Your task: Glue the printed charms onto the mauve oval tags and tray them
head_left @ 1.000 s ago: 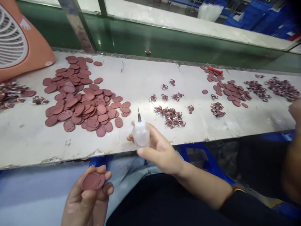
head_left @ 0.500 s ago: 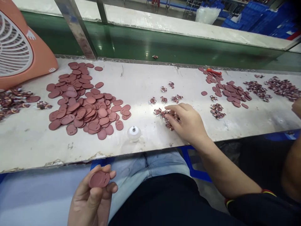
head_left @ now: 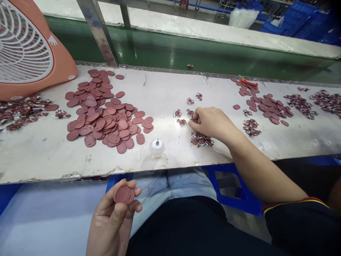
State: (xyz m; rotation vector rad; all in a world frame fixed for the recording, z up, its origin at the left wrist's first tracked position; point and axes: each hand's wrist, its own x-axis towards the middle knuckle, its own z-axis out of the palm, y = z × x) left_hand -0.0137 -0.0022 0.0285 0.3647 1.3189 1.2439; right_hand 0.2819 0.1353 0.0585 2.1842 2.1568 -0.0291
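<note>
Below the table edge, my left hand (head_left: 114, 217) pinches a reddish-brown oval disc (head_left: 124, 195) between thumb and fingers. The disc has a shallow hollow and small holes at one end. Over the table, my right hand (head_left: 210, 122) is closed at the fingertips among small brown-and-white figures. What the fingers hold, if anything, is hidden. Beneath the hand lies a tight group of these figures (head_left: 201, 139), and single figures (head_left: 182, 122) are scattered to its left. A small round clear bottle with a white top (head_left: 157, 148) and thin tip stands near the table edge.
A large heap of oval discs (head_left: 106, 122) lies on the left. Beside it are more figures (head_left: 23, 110) and an orange fan (head_left: 62, 64). To the right lie another disc pile (head_left: 270, 106), a red tool (head_left: 249, 83) and figure heaps (head_left: 301, 105). A green belt (head_left: 160, 49) runs behind.
My right hand has lifted slightly off the figure group, and its fingers have drawn together. My left hand still holds the disc. The whole view has shifted a little.
</note>
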